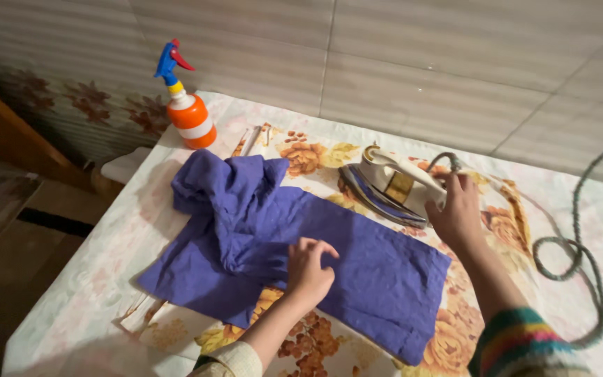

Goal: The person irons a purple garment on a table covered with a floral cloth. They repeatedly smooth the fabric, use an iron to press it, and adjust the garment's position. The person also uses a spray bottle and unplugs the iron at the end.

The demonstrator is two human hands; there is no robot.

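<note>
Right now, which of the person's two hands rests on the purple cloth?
The left hand lies on the purple cloth; the right hand grips the iron.

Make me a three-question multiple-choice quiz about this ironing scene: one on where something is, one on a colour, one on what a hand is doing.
1. Where does the spray bottle stand?
A. far left corner of the table
B. on the cloth
C. beside the cord

2. What colour is the cloth?
A. green
B. purple-blue
C. white

3. What is the right hand doing?
A. resting flat on the cloth
B. gripping the iron
C. lifting the bottle

Answers: A, it stands by the wall past the cloth; B, the whole cloth is purple-blue; B, its fingers wrap the iron's handle while the left hand presses the cloth.
</note>
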